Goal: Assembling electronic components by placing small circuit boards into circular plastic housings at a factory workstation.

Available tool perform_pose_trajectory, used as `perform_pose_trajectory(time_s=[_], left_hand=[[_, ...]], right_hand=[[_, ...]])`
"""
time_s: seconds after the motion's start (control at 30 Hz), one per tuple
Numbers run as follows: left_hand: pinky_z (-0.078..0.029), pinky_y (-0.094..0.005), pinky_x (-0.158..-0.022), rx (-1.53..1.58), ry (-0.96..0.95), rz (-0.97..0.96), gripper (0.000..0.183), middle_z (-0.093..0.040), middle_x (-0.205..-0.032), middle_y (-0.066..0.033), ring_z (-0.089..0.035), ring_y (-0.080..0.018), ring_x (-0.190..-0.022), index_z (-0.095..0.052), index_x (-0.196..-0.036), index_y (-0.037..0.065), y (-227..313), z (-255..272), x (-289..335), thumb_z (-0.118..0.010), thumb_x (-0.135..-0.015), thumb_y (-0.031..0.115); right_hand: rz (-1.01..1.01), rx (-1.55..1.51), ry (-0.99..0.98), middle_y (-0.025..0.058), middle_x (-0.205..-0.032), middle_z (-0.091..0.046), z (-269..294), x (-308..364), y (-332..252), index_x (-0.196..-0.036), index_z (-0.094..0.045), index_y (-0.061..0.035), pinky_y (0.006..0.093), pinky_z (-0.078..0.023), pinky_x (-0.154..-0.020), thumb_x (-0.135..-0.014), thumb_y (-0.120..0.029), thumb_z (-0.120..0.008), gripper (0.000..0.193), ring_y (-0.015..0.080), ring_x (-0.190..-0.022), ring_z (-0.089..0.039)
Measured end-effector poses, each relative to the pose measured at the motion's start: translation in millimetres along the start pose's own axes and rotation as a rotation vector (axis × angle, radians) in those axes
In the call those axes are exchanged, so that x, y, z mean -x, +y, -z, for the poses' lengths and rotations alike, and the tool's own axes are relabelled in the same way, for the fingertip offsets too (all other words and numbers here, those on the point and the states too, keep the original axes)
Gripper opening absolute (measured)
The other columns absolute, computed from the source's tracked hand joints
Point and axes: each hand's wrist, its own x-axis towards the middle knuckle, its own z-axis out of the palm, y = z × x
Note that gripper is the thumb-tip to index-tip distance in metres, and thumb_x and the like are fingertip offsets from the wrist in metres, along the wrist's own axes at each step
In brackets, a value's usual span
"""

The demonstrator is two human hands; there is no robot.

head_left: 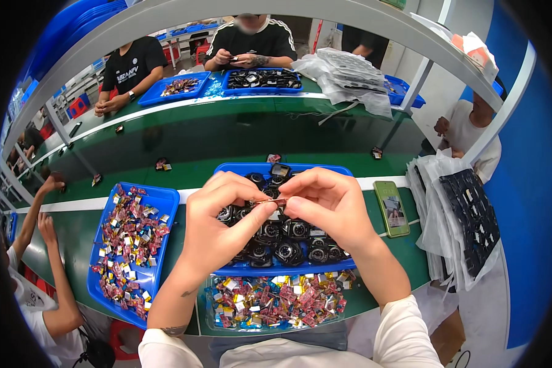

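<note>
hands (218, 211) (331, 202) pinching small pink part (272, 201), blue tray (165, 202) of foil packets left

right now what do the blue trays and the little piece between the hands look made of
The blue trays look like moulded plastic: even colour, rounded rims, a dull sheen. The little piece pinched by the left hand and right hand is thin, pinkish-brown and a bit shiny, perhaps foil or film; too small to be sure.
</note>
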Motion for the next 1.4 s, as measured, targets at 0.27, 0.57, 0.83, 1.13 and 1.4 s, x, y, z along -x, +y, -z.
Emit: perform_pose_trajectory(time_s=[0.27, 0.57, 0.83, 1.13, 1.4], left_hand=[[-0.047, -0.0311, -0.067, -0.253, 0.013, -0.221, 0.023, -0.064, -0.089, -0.0052, -0.058, -0.0204, -0.082, -0.069, -0.086, 0.006, 11.1, -5.3, -4.4, -0.079, -0.065, 0.003], [-0.047, -0.0296, -0.063, -0.226, -0.011, -0.177, 0.016, -0.066, -0.074, -0.0070, -0.059, -0.0192, -0.067, -0.068, -0.081, 0.003, 4.4, -3.3, -2.1, -0.070, -0.067, -0.004], [-0.043, -0.0256, -0.062, -0.034, -0.146, 0.063, 0.010, -0.062, -0.073, -0.0061, -0.055, -0.0123, -0.068, -0.068, -0.084, 0.000, 3.4, 0.1, -0.7, -0.073, -0.075, 0.002], [-0.041, -0.0233, -0.067, 0.305, -0.145, 0.309, 0.006, -0.060, -0.080, -0.0037, -0.053, -0.0088, -0.074, -0.068, -0.086, -0.003, 6.6, 1.6, 1.0, -0.070, -0.082, 0.001], [-0.045, -0.0214, -0.066, 0.419, -0.145, 0.393, 0.011, -0.065, -0.083, -0.0032, -0.056, -0.0057, -0.073, -0.069, -0.087, -0.003, 7.5, -0.2, 0.9, -0.071, -0.084, 0.007]], right_hand=[[-0.082, -0.073, 0.033, 0.0081, -0.092, -0.067, 2.8, -1.0, 3.7, -0.102, -0.062, 0.0041, 0.0250, -0.055, -0.073, -0.087, -0.003, -0.066, 0.017, 0.0122, -0.084, -0.066], [-0.148, 0.046, -0.070, 0.0072, -0.089, -0.067, 7.3, -1.4, -8.8, -0.104, -0.065, 0.0037, 0.0238, -0.054, -0.073, -0.088, -0.005, -0.065, 0.017, 0.0097, -0.079, -0.064], [-0.191, 0.063, -0.039, 0.0076, -0.090, -0.069, 9.5, -5.3, -6.0, -0.105, -0.066, 0.0039, 0.0237, -0.054, -0.073, -0.090, -0.008, -0.064, 0.019, 0.0099, -0.077, -0.064], [-0.147, -0.061, 0.011, 0.0081, -0.088, -0.069, 10.2, -3.5, 0.2, -0.098, -0.068, 0.0027, 0.0233, -0.054, -0.071, -0.086, -0.008, -0.070, 0.016, 0.0115, -0.078, -0.066], [-0.140, -0.100, -0.070, 0.0066, -0.082, -0.068, 14.5, -1.3, 4.0, -0.091, -0.067, 0.0007, 0.0222, -0.051, -0.066, -0.089, -0.016, -0.069, 0.017, 0.0103, -0.073, -0.064]])
